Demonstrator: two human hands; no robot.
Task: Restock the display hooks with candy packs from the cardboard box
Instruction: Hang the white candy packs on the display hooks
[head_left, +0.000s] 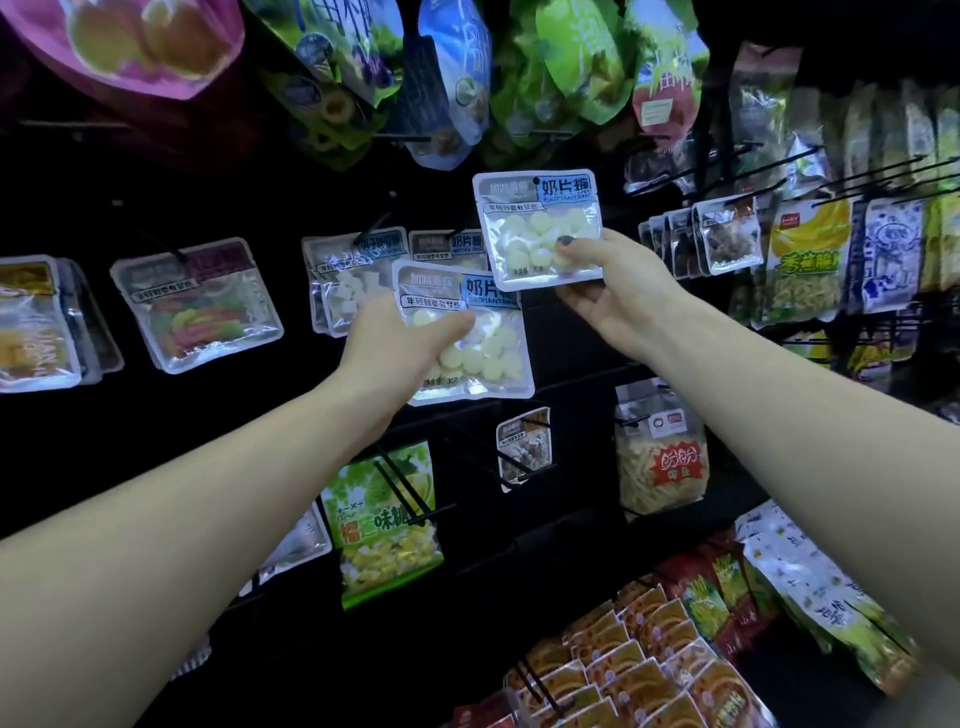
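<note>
My left hand grips a clear candy pack of white tablets with a blue label in front of the dark hook wall. My right hand pinches a second, matching candy pack by its lower right corner, thumb on the front. That pack is held upright, higher and to the right of the first, with its hang hole near the top. Behind them more packs of the same kind hang on a black hook. The cardboard box is out of view.
Black hooks jut from the wall at right, some bare. A gummy pack and a white-cube pack hang at left. Large bags hang above. A green durian bag and red-orange packs hang below.
</note>
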